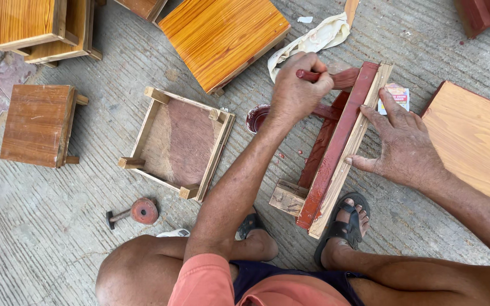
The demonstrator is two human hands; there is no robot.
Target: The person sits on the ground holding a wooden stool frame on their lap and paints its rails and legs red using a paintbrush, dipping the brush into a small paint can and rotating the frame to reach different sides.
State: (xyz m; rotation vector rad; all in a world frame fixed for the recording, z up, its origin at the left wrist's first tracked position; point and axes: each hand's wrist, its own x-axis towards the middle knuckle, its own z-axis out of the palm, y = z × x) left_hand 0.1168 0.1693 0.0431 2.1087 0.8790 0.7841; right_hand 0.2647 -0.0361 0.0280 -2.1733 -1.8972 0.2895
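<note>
My left hand (299, 90) is shut on a red-handled paintbrush (336, 78), whose bristles touch the upper end of a small wooden stool (336, 153) lying on its side. One rail of the stool is coated red-brown; the rail beside it is bare wood. My right hand (404, 144) lies flat, fingers spread, against the stool's bare right edge. A small bowl of dark red paint (255, 118) sits just left of the stool, under my left wrist. My sandalled foot (344, 226) is at the stool's near end.
An upturned unpainted stool (180, 141) lies to the left on the concrete floor, and a small mallet-like tool (137, 211) lies near it. Varnished stools (38, 124) (222, 34) stand beyond. A stained rag (313, 38), a small box (399, 95) and an orange board (477, 141) are nearby.
</note>
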